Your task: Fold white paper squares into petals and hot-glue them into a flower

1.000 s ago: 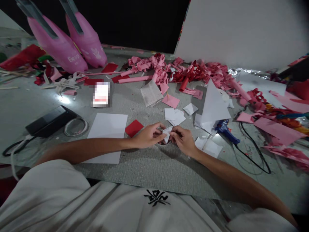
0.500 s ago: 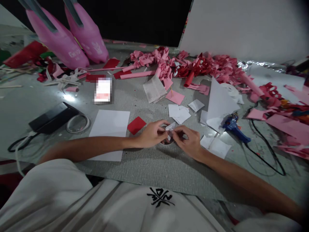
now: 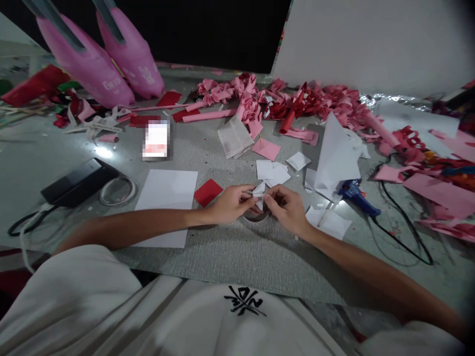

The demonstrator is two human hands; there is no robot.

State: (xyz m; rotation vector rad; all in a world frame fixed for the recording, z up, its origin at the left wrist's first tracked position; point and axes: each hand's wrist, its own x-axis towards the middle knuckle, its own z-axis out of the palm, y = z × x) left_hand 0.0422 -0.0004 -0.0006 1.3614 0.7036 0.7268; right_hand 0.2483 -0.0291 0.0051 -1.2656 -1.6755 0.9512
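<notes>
Between the fingertips of my left hand (image 3: 234,203) and my right hand (image 3: 286,206) is a small folded piece of white paper (image 3: 259,190). Both hands are closed on it in a pinch. Beneath them sits a round, ring-like object (image 3: 255,218), partly hidden by my fingers; I cannot tell what it is. Small white paper squares (image 3: 272,171) lie just beyond my hands. A red paper square (image 3: 208,193) is close to my left hand, and a large white sheet (image 3: 166,190) lies partly under my left forearm.
A blue glue gun (image 3: 359,199) with a black cord lies at right, near a standing white sheet (image 3: 334,153). Pink and red paper curls (image 3: 297,104) line the back. At left are a black box-shaped device (image 3: 79,182), a tape roll (image 3: 117,191) and pink bottles (image 3: 107,81).
The folded white paper has turned a little between my fingers and now shows a pointed top. My hands stay close together, and the view has shifted slightly.
</notes>
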